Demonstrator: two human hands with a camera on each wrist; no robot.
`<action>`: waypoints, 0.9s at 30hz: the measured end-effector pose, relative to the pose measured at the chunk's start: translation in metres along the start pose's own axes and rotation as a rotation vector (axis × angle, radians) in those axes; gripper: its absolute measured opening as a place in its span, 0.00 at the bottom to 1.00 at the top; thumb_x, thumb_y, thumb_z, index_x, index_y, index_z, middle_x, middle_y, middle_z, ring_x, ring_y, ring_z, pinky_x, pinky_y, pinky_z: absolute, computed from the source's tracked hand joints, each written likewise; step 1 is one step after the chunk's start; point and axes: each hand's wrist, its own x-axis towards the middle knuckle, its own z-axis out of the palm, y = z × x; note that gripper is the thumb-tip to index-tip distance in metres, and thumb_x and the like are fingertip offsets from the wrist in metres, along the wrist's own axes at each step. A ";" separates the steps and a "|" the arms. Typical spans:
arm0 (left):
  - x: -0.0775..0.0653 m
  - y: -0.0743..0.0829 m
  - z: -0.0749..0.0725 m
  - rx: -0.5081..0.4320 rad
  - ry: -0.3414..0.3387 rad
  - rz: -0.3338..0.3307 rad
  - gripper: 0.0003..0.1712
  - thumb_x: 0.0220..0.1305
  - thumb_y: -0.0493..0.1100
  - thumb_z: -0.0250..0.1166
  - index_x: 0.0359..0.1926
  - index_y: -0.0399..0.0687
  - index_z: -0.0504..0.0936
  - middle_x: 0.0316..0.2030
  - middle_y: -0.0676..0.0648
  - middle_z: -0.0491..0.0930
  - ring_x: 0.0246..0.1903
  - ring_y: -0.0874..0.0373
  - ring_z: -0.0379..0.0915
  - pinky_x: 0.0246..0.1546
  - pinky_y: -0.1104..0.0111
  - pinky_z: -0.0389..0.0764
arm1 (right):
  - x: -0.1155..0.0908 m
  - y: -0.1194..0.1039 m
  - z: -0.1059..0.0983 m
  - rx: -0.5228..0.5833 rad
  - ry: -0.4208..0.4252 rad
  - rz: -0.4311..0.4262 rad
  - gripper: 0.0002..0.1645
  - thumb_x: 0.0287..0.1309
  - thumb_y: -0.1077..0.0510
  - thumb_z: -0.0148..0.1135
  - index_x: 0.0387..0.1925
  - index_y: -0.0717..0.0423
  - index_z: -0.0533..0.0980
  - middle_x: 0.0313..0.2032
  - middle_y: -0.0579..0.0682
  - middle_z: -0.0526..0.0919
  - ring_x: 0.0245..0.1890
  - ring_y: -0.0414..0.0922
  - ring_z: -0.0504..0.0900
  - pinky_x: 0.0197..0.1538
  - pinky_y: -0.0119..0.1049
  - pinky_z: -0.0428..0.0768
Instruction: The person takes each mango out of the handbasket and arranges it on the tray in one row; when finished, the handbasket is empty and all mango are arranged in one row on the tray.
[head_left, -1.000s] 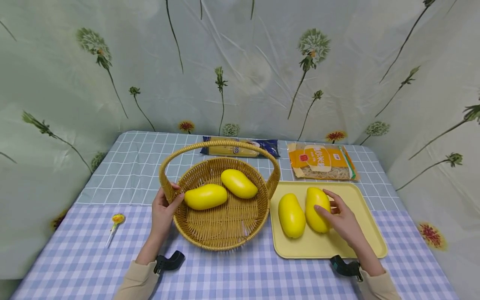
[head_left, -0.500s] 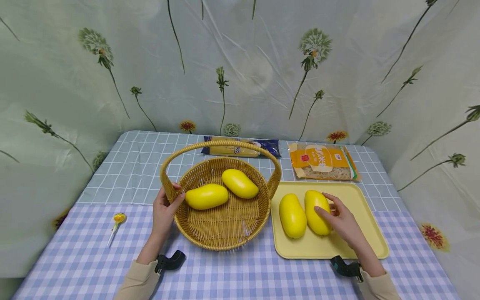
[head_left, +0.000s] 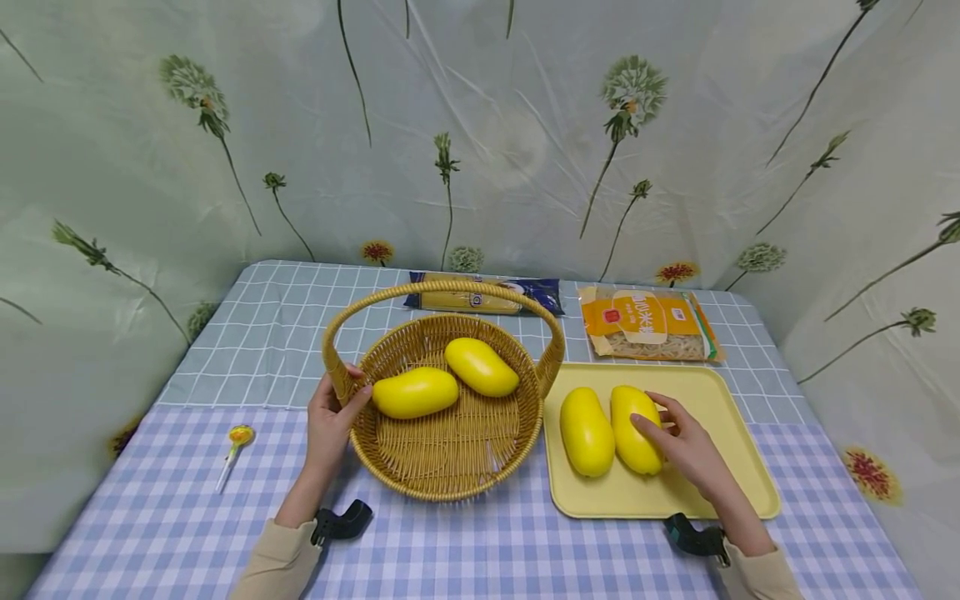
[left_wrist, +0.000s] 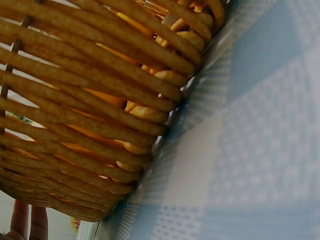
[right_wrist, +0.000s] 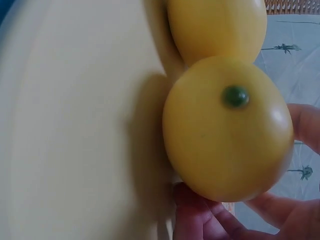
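My left hand (head_left: 327,421) grips the left side of a woven wicker basket (head_left: 450,446) at the foot of its arched handle; in the left wrist view the basket wall (left_wrist: 75,100) hides most of that hand. Two yellow mangoes lie inside, one mango (head_left: 415,392) at the left and another mango (head_left: 482,367) farther back. At the right, my right hand (head_left: 688,446) holds a mango (head_left: 635,433) on the pale yellow tray (head_left: 712,417), thumb on top and fingers round its far side. A second mango (head_left: 587,433) lies against it on the left.
A lollipop (head_left: 238,442) lies at the left on the checked cloth (head_left: 480,550). Behind the basket is a blue-ended pack of pasta (head_left: 483,296). An orange food bag (head_left: 651,323) lies behind the tray. A floral curtain (head_left: 517,167) closes off the back.
The mango under my right hand has shifted slightly toward me on the tray and now lies level with its neighbour. My left hand and the basket stay in place.
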 end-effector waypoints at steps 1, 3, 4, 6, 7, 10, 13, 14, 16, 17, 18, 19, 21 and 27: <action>0.000 0.000 0.000 -0.001 0.000 0.001 0.14 0.60 0.21 0.57 0.46 0.21 0.68 0.41 0.40 0.72 0.44 0.55 0.69 0.45 0.72 0.69 | 0.000 0.000 0.000 -0.003 -0.003 0.004 0.47 0.60 0.35 0.56 0.68 0.60 0.56 0.53 0.66 0.65 0.44 0.55 0.68 0.37 0.38 0.72; 0.000 0.000 0.000 -0.002 0.000 0.001 0.14 0.60 0.21 0.57 0.46 0.21 0.68 0.41 0.41 0.73 0.43 0.56 0.69 0.45 0.72 0.69 | 0.000 0.001 0.000 -0.009 -0.009 0.010 0.47 0.60 0.34 0.55 0.68 0.60 0.56 0.54 0.66 0.65 0.45 0.56 0.68 0.38 0.39 0.71; 0.000 0.000 0.000 -0.002 0.000 0.001 0.14 0.60 0.21 0.57 0.46 0.21 0.68 0.41 0.42 0.73 0.43 0.56 0.69 0.45 0.72 0.69 | 0.000 0.001 0.000 -0.013 -0.012 0.012 0.47 0.60 0.34 0.55 0.68 0.61 0.56 0.54 0.66 0.65 0.45 0.56 0.68 0.38 0.39 0.71; 0.000 0.000 0.000 -0.001 0.000 0.001 0.14 0.60 0.21 0.57 0.46 0.21 0.68 0.40 0.43 0.73 0.43 0.57 0.69 0.45 0.72 0.69 | 0.001 0.002 0.000 -0.013 -0.015 0.015 0.47 0.60 0.34 0.54 0.68 0.60 0.56 0.54 0.65 0.65 0.46 0.55 0.68 0.39 0.39 0.71; 0.000 0.000 0.000 -0.001 0.000 0.002 0.14 0.60 0.21 0.57 0.46 0.21 0.68 0.40 0.43 0.73 0.43 0.56 0.69 0.45 0.72 0.69 | 0.001 0.002 0.000 -0.013 -0.017 0.013 0.47 0.60 0.34 0.54 0.69 0.60 0.56 0.54 0.65 0.64 0.45 0.56 0.68 0.39 0.39 0.71; 0.000 0.000 0.000 0.002 0.000 0.002 0.14 0.60 0.21 0.57 0.46 0.21 0.68 0.41 0.41 0.72 0.44 0.56 0.69 0.45 0.72 0.69 | 0.001 0.003 0.000 -0.015 -0.021 0.009 0.47 0.61 0.34 0.54 0.69 0.59 0.56 0.54 0.65 0.64 0.45 0.55 0.68 0.38 0.39 0.70; 0.000 0.001 0.001 0.003 0.004 0.001 0.14 0.59 0.21 0.57 0.46 0.21 0.68 0.41 0.39 0.72 0.43 0.55 0.69 0.45 0.72 0.69 | 0.000 0.003 0.000 -0.017 -0.023 0.003 0.46 0.61 0.35 0.54 0.69 0.59 0.55 0.54 0.65 0.64 0.45 0.55 0.68 0.38 0.39 0.71; 0.000 0.001 0.001 0.004 0.006 0.001 0.14 0.59 0.21 0.57 0.46 0.21 0.68 0.41 0.39 0.72 0.43 0.55 0.69 0.45 0.72 0.69 | -0.001 0.003 -0.001 -0.018 -0.026 0.001 0.46 0.62 0.35 0.53 0.69 0.59 0.54 0.54 0.66 0.64 0.45 0.56 0.68 0.38 0.39 0.71; 0.000 0.001 0.001 0.002 0.008 0.001 0.14 0.59 0.21 0.57 0.46 0.21 0.68 0.41 0.39 0.72 0.43 0.55 0.69 0.44 0.72 0.69 | -0.002 0.003 -0.002 -0.021 -0.029 -0.004 0.46 0.63 0.35 0.52 0.69 0.60 0.54 0.54 0.67 0.64 0.45 0.56 0.68 0.38 0.40 0.71; 0.000 0.001 0.001 0.002 0.008 0.000 0.14 0.59 0.21 0.58 0.46 0.21 0.68 0.40 0.40 0.72 0.43 0.55 0.69 0.44 0.72 0.69 | -0.002 0.003 -0.002 -0.026 -0.029 -0.007 0.46 0.63 0.36 0.52 0.69 0.61 0.53 0.55 0.67 0.64 0.46 0.56 0.69 0.38 0.40 0.72; 0.000 0.001 0.001 0.001 0.008 -0.001 0.14 0.59 0.21 0.58 0.46 0.21 0.68 0.40 0.40 0.72 0.43 0.55 0.69 0.44 0.72 0.69 | -0.003 0.003 -0.003 -0.031 -0.026 -0.011 0.45 0.64 0.36 0.51 0.69 0.61 0.53 0.55 0.67 0.64 0.46 0.56 0.69 0.38 0.40 0.72; 0.000 0.001 0.001 0.003 0.008 -0.002 0.14 0.59 0.21 0.58 0.46 0.21 0.68 0.40 0.41 0.73 0.43 0.55 0.69 0.44 0.72 0.69 | -0.003 0.004 -0.003 -0.037 -0.022 -0.017 0.45 0.64 0.36 0.51 0.69 0.61 0.53 0.55 0.68 0.65 0.46 0.57 0.69 0.38 0.40 0.72; 0.000 0.001 0.001 0.002 0.008 -0.005 0.14 0.59 0.21 0.58 0.46 0.21 0.68 0.41 0.41 0.72 0.43 0.55 0.69 0.44 0.72 0.69 | -0.004 0.004 -0.005 -0.046 -0.007 -0.029 0.45 0.64 0.36 0.50 0.69 0.62 0.53 0.55 0.68 0.66 0.47 0.57 0.70 0.38 0.39 0.73; 0.000 0.001 0.001 0.007 0.013 -0.020 0.14 0.60 0.22 0.58 0.46 0.22 0.68 0.41 0.42 0.72 0.43 0.55 0.68 0.44 0.72 0.69 | -0.009 0.007 -0.008 -0.035 0.033 -0.070 0.45 0.65 0.37 0.51 0.69 0.62 0.54 0.55 0.66 0.67 0.47 0.58 0.70 0.37 0.40 0.75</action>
